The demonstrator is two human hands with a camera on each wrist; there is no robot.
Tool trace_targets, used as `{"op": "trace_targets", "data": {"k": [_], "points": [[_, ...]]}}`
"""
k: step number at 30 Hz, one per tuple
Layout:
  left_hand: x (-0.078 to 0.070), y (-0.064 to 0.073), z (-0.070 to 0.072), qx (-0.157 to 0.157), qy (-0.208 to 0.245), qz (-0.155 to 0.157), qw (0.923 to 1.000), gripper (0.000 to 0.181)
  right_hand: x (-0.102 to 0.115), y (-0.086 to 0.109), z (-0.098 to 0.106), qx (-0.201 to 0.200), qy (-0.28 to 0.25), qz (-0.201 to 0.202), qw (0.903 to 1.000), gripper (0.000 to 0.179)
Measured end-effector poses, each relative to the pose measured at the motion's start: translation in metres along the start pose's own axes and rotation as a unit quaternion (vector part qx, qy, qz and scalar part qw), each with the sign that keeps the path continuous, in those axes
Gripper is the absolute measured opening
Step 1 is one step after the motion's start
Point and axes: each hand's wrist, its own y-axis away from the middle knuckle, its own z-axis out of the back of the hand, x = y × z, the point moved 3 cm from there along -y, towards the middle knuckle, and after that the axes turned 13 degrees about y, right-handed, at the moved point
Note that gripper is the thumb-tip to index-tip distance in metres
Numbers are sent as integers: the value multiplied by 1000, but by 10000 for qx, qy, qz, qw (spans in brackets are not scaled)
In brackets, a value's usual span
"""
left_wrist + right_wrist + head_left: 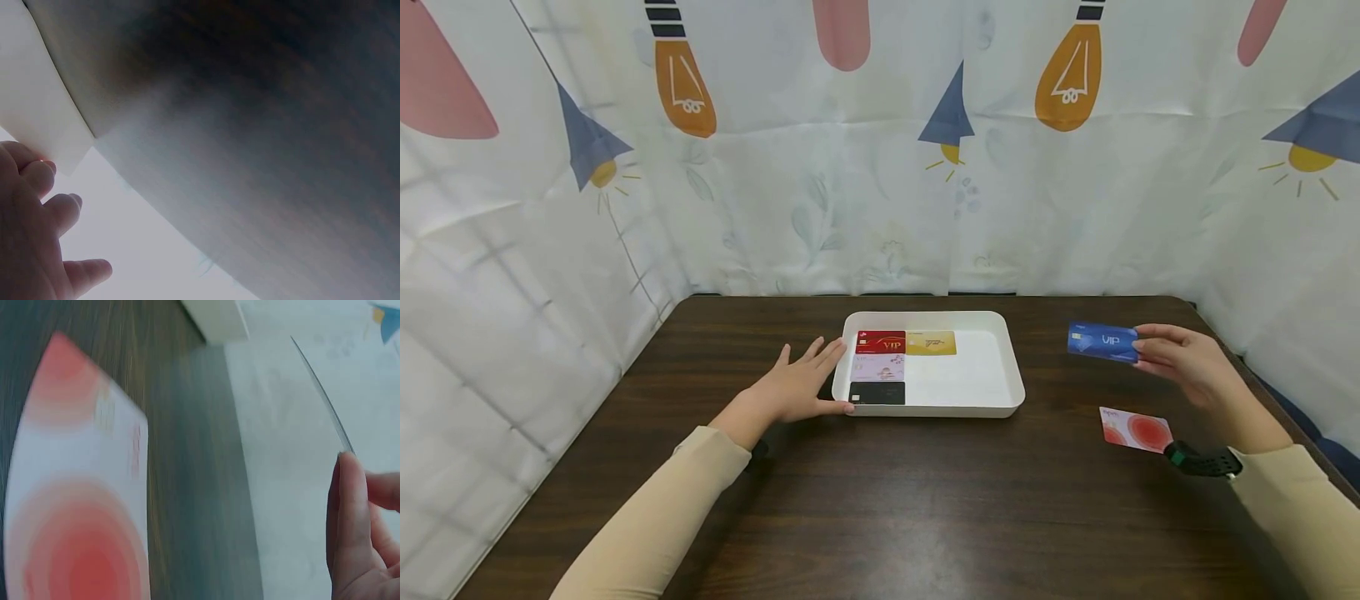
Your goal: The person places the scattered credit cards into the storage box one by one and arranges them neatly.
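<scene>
In the head view my right hand (1183, 358) pinches the right end of a blue VIP card (1101, 341), held above the table. Seen edge-on in the right wrist view, that card (322, 394) stands out from the thumb and fingertips. A white card with red circles (1137, 429) lies on the table below the right hand. My left hand (797, 383) rests at the left side of a white tray (970, 375), fingers spread along its rim. Inside the tray's left part lie a red VIP card (881, 342), a gold card (931, 342), a pale purple card (877, 367) and a black card (877, 392).
The dark wooden table (910, 500) ends at the back against a printed curtain (880, 183). More curtain hangs on the left and right sides. A dark band (1201, 460) circles the right wrist, over the table near the red-circled card.
</scene>
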Motion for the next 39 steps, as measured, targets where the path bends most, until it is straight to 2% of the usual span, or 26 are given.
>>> {"op": "trace_targets", "data": {"k": [10,20,28,39], "points": [[-2,2,2,13,49,-15,10000,111,4,-4,-39,129,-56,-212,9997,24],[0,0,0,-1,22,-13,10000,111,12,-13,-74,489,362,-223,9979,12],[0,-1,-1,-6,32,-4,10000,111,17,-24,-107,782,972,-197,9920,33],[2,-1,-2,-19,14,0,10000,111,24,-37,-150,1055,1132,-265,9876,37]]}}
